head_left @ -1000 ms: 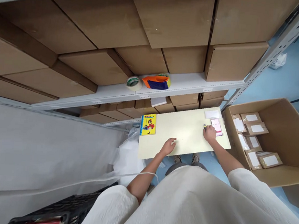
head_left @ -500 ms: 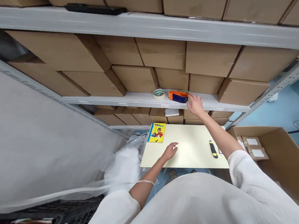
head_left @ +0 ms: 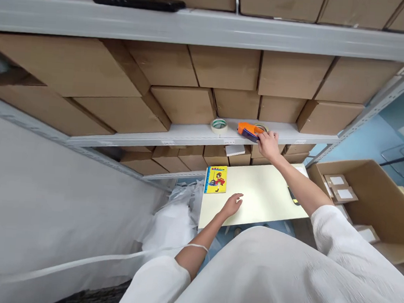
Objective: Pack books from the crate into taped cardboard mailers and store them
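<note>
My right hand [head_left: 268, 145] is closed on the end of an orange and dark blue tape dispenser [head_left: 248, 131], at the edge of the middle shelf [head_left: 189, 134]. Behind it on that shelf lies a roll of tape [head_left: 261, 127], partly covered. Another tape roll [head_left: 219, 126] lies to the left. Over the pale tabletop [head_left: 255, 183] hangs my left hand [head_left: 233, 204], fingers apart and holding nothing. A yellow picture book [head_left: 216, 179] lies at the table's left edge. My right forearm partly hides a black and yellow cutter [head_left: 293, 197].
Cardboard boxes [head_left: 226, 67] fill the shelves ahead. On the right stands a large open carton [head_left: 393, 204] with small labelled packages [head_left: 342, 190] inside. White plastic wrapping [head_left: 171, 224] is heaped left of the table, beside a pale wall [head_left: 62, 196].
The orange and blue dispenser is now gripped in my right hand and tilted, its right end nearer the shelf's front edge. My left hand keeps about the same pose. The view has shifted slightly.
</note>
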